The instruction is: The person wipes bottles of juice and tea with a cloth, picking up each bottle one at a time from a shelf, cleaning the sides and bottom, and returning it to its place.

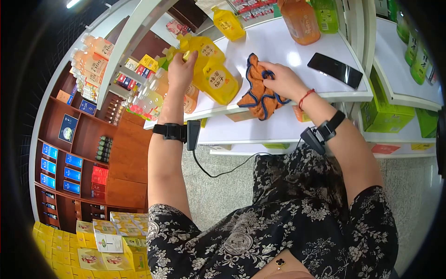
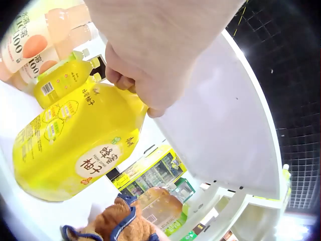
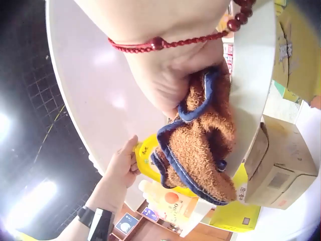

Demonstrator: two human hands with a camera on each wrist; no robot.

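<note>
My left hand [image 1: 181, 69] grips the neck of a large yellow bottle [image 1: 217, 83], which leans on the white shelf. In the left wrist view the fingers curl round the top of that bottle [image 2: 65, 145], and its label faces the camera. My right hand [image 1: 282, 83] holds a bunched orange-brown cloth [image 1: 260, 100] with dark blue edging, just right of the bottle. In the right wrist view the cloth [image 3: 195, 155] hangs from the fingers, partly covering the yellow bottle [image 3: 146, 153]. Another yellow bottle [image 1: 204, 49] stands behind the gripped one.
A black phone [image 1: 335, 70] lies on the shelf at the right. Behind are an orange bottle [image 1: 299, 23], a green bottle [image 1: 325, 16] and a smaller yellow bottle [image 1: 228, 24]. Peach-coloured bottles [image 2: 30, 40] stand left of the yellow ones. A cable [image 1: 213, 176] hangs between the wrists.
</note>
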